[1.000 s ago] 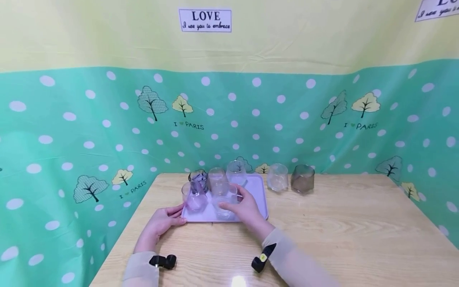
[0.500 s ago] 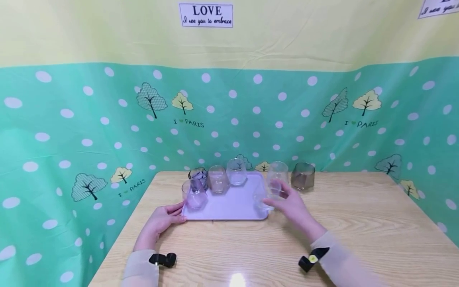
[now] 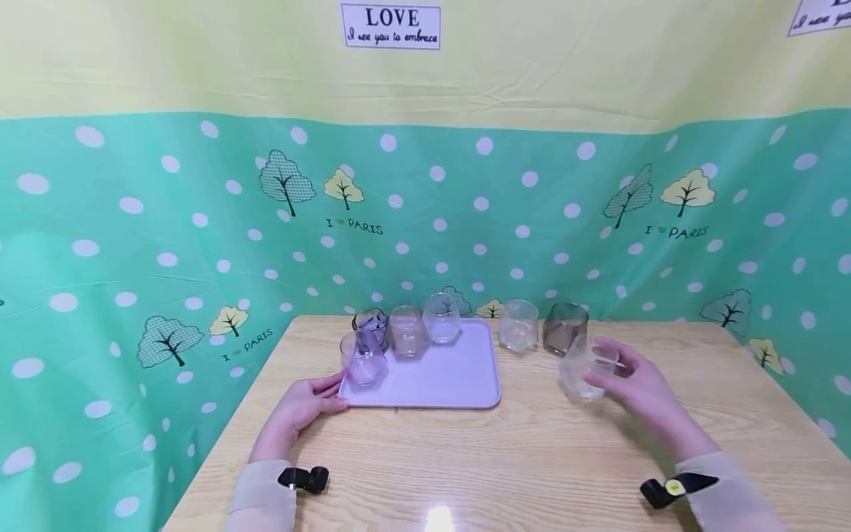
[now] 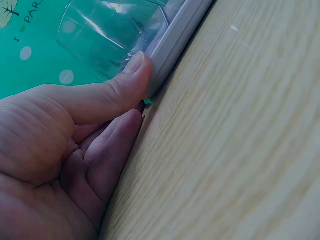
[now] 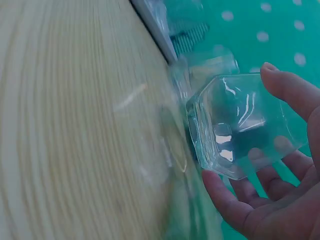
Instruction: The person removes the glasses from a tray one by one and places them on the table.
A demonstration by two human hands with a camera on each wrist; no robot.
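Note:
My right hand (image 3: 641, 384) grips a clear, faceted drinking glass (image 5: 235, 125) in the air over the right part of the table, thumb on one side and fingers round the other. At the near left corner of a pale purple tray (image 3: 439, 380), my left hand (image 3: 302, 410) holds the rim. Its thumb (image 4: 112, 95) lies against the tray's edge in the left wrist view, the other fingers beside the corner. Close by that hand, a purple-tinted glass (image 3: 363, 362) stands on the tray.
Farther back on the tray are a dark patterned glass (image 3: 371, 329), a brownish glass (image 3: 408, 332) and a clear glass (image 3: 442, 319). Right of the tray, another clear glass (image 3: 518, 326) and a smoky dark glass (image 3: 565, 327) stand on the wooden table (image 3: 505, 458), before a green dotted curtain (image 3: 465, 222).
My right hand has carried the clear glass off the tray's front and to the right, past the tray's edge. My left hand stays at the tray corner.

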